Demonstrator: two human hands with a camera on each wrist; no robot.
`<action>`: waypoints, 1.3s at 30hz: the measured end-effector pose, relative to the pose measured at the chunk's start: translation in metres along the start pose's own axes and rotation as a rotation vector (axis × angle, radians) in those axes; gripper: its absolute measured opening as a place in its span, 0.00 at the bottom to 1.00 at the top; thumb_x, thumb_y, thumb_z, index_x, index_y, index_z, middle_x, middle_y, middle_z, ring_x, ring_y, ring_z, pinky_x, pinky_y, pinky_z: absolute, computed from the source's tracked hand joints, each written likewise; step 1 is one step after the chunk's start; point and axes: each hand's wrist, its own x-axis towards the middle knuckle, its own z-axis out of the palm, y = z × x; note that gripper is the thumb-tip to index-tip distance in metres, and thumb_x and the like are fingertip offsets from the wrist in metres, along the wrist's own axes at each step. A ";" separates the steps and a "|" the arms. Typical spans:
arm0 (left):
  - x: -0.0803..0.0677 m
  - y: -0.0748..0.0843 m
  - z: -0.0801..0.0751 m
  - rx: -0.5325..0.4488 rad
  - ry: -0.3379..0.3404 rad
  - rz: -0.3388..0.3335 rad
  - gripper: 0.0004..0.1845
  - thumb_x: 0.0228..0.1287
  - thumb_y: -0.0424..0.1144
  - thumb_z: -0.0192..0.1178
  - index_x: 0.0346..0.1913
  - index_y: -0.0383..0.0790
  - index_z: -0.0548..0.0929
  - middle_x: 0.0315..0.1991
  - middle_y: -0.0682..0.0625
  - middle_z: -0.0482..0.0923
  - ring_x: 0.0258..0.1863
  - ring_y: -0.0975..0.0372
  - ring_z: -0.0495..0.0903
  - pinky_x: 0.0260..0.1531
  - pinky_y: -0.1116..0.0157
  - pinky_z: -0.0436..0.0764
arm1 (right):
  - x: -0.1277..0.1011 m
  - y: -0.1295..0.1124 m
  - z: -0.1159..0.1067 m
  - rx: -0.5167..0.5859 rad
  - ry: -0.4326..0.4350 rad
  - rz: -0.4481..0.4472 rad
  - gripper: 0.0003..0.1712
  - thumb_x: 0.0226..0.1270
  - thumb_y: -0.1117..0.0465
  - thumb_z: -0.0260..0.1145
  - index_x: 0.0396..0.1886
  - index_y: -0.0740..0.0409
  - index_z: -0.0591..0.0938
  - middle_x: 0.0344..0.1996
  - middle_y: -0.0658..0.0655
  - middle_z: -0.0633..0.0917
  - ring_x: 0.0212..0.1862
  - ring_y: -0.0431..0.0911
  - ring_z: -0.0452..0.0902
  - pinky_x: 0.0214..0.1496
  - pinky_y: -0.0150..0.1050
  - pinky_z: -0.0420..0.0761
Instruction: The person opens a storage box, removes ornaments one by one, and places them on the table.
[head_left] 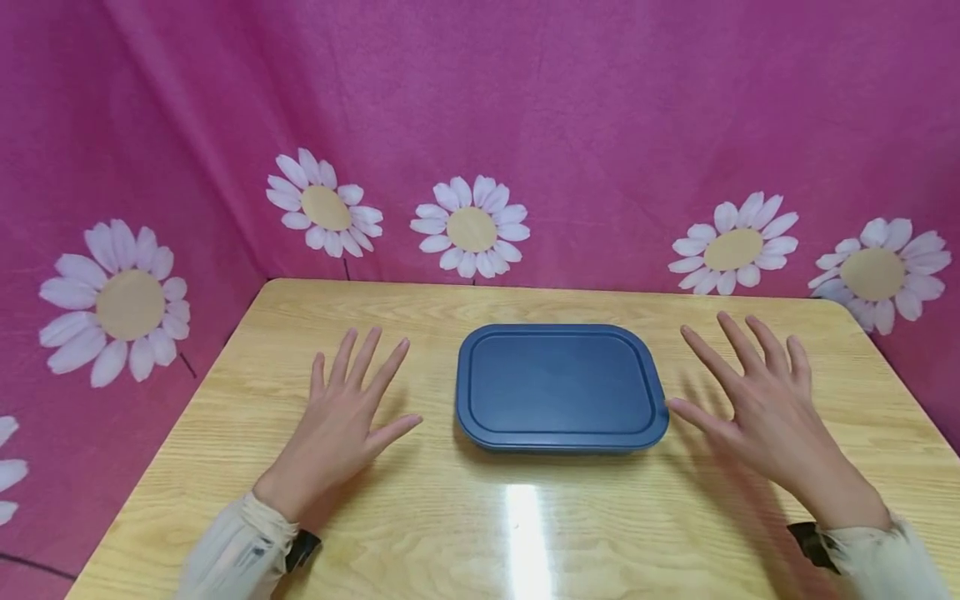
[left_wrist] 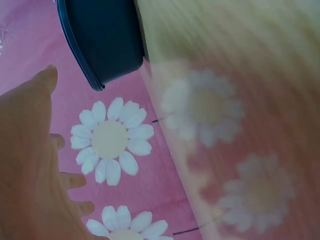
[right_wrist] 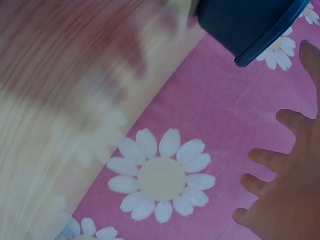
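Centrally, a dark blue rectangular plastic lidded container (head_left: 561, 388) sits on the light wooden bench (head_left: 480, 533). Left hand (head_left: 341, 425) flat, fingers spread, grip released, left of the container and apart from it. Right hand (head_left: 765, 408) likewise released, fingers splayed; thumb tip just beside the container's right edge. Pink daisy-print cloth backdrop (head_left: 525, 125) behind.

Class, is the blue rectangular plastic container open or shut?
Shut: the blue rectangular plastic container has its lid seated flush all round; neither hand touches it.
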 end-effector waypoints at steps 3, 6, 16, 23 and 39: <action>0.010 0.007 0.002 -0.006 -0.005 0.021 0.46 0.66 0.69 0.53 0.81 0.60 0.46 0.81 0.47 0.37 0.79 0.44 0.36 0.66 0.29 0.45 | 0.002 -0.003 0.005 0.010 -0.012 -0.001 0.51 0.54 0.36 0.73 0.76 0.40 0.65 0.75 0.66 0.60 0.76 0.66 0.47 0.69 0.73 0.39; 0.018 0.015 0.004 -0.013 -0.030 0.041 0.45 0.67 0.69 0.51 0.81 0.60 0.46 0.81 0.47 0.36 0.78 0.43 0.38 0.66 0.30 0.45 | 0.002 -0.007 0.009 0.020 -0.046 0.005 0.50 0.56 0.38 0.73 0.77 0.40 0.63 0.74 0.67 0.62 0.74 0.67 0.50 0.69 0.73 0.41; 0.030 0.039 0.007 -0.256 -0.186 -0.086 0.39 0.74 0.66 0.42 0.75 0.40 0.65 0.67 0.41 0.71 0.67 0.49 0.69 0.65 0.44 0.66 | 0.014 -0.022 0.020 0.407 -0.353 0.224 0.47 0.73 0.45 0.62 0.80 0.56 0.50 0.51 0.62 0.81 0.47 0.54 0.78 0.45 0.49 0.80; 0.045 0.054 0.019 -0.443 -0.242 -0.109 0.23 0.75 0.62 0.47 0.37 0.44 0.75 0.22 0.51 0.70 0.22 0.63 0.72 0.23 0.66 0.72 | 0.009 -0.030 0.025 0.477 -0.339 0.261 0.37 0.73 0.50 0.63 0.71 0.69 0.67 0.26 0.50 0.81 0.27 0.41 0.75 0.28 0.33 0.75; 0.052 0.059 0.027 -0.510 -0.252 -0.189 0.19 0.76 0.56 0.51 0.38 0.42 0.73 0.21 0.53 0.68 0.19 0.63 0.70 0.19 0.68 0.68 | 0.006 -0.033 0.032 0.496 -0.184 0.231 0.30 0.71 0.58 0.66 0.64 0.74 0.73 0.14 0.45 0.66 0.16 0.37 0.59 0.19 0.34 0.62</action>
